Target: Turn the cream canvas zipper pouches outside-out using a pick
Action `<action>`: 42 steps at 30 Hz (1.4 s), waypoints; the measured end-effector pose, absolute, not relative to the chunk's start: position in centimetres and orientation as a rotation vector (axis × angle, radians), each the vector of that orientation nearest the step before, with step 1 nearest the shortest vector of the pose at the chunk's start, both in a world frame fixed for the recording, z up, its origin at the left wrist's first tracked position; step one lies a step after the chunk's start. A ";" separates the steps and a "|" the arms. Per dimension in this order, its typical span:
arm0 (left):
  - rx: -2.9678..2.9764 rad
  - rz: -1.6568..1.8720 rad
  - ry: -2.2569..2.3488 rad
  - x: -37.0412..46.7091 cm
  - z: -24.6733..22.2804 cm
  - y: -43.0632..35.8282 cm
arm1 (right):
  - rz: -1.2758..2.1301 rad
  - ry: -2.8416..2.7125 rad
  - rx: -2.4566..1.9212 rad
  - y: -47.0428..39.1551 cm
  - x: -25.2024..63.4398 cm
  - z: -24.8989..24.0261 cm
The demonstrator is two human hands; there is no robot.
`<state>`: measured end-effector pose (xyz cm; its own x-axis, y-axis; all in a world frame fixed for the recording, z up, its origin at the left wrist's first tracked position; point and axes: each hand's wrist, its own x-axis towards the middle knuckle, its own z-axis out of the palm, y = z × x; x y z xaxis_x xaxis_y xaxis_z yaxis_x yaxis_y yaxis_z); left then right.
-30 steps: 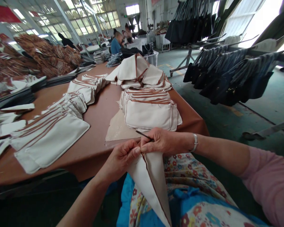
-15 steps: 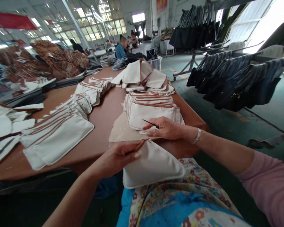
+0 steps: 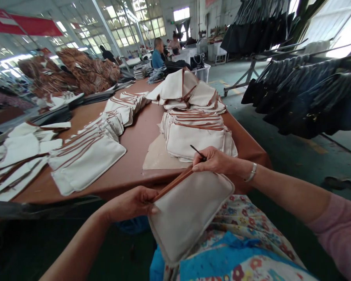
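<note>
A cream fabric pouch with a brown trim strip along its top edge hangs tilted above my lap. My left hand is closed, pinching the left end of the brown edge. At the other end of that edge, my right hand pinches the pouch's upper right corner. A thin, dark, pointed tool sticks out of the right hand toward the upper left; its other end is hidden in the palm. Just beyond the right hand stands a stack of similar cream pouches on the table.
The brown-covered table holds a fanned row of cream pouches on the left and a heap of pouches behind the stack. A cardboard sheet lies under the stack. Racks of dark bags stand right. Co-workers sit far back.
My right hand has come down onto the pouch's upper corner. The pouch's brown edge is now stretched between both hands, and its body has swung downward. The view has shifted slightly left.
</note>
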<state>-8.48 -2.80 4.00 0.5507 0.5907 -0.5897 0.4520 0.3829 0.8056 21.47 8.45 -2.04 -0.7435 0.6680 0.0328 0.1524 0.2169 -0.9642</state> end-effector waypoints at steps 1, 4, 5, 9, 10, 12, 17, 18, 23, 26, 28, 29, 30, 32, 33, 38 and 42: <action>1.264 0.143 1.091 -8.2 4.6 -2.8 | 1.468 -2.128 -0.790 8.5 21.5 -1.9; 1.473 0.232 1.195 -5.9 6.4 -2.1 | 1.188 -2.287 -0.733 7.5 20.3 -0.3; 1.562 0.266 1.217 -4.8 6.9 -1.7 | 1.182 -2.267 -0.672 7.0 19.6 0.5; 1.691 0.368 1.214 -1.4 7.2 -0.3 | 1.387 -2.171 -0.502 4.9 17.1 2.3; 1.665 0.378 1.191 -1.1 7.0 -0.1 | 1.406 -2.187 -0.505 4.6 16.8 2.1; 1.591 0.388 1.114 -1.3 6.3 -0.1 | 1.428 -2.212 -0.536 4.3 16.7 1.0; 1.180 0.502 1.140 -4.0 3.6 -0.4 | 1.641 -2.092 -0.617 4.5 18.2 -2.0; 1.079 0.521 1.148 -4.5 3.2 -0.4 | 1.663 -2.071 -0.628 4.7 18.5 -2.2; 0.955 0.516 1.088 -5.1 1.9 0.0 | 1.605 -2.048 -0.633 5.9 19.2 -2.3; 0.940 0.545 1.080 -4.6 1.7 0.4 | 1.541 -2.079 -0.644 6.5 19.5 -2.3; 0.906 0.575 1.055 -4.2 1.7 0.5 | 1.534 -2.094 -0.657 6.8 19.7 -2.4; 0.893 0.583 1.051 -4.0 1.7 0.6 | 1.537 -2.101 -0.660 6.9 19.8 -2.3; 0.886 0.587 1.056 -3.8 1.7 0.7 | 1.549 -2.103 -0.656 6.9 19.9 -2.2; 0.896 0.574 1.073 -3.3 1.8 0.8 | 1.600 -2.079 -0.632 6.7 19.9 -1.8; 0.914 0.559 1.079 -3.1 1.9 0.8 | 1.631 -2.054 -0.616 6.5 19.9 -1.6; 1.093 0.486 1.113 -2.0 2.9 0.6 | 1.619 -2.005 -0.635 5.1 19.2 0.0; 1.188 0.442 1.170 -1.3 3.9 0.4 | 1.646 -1.952 -0.669 4.6 19.0 0.5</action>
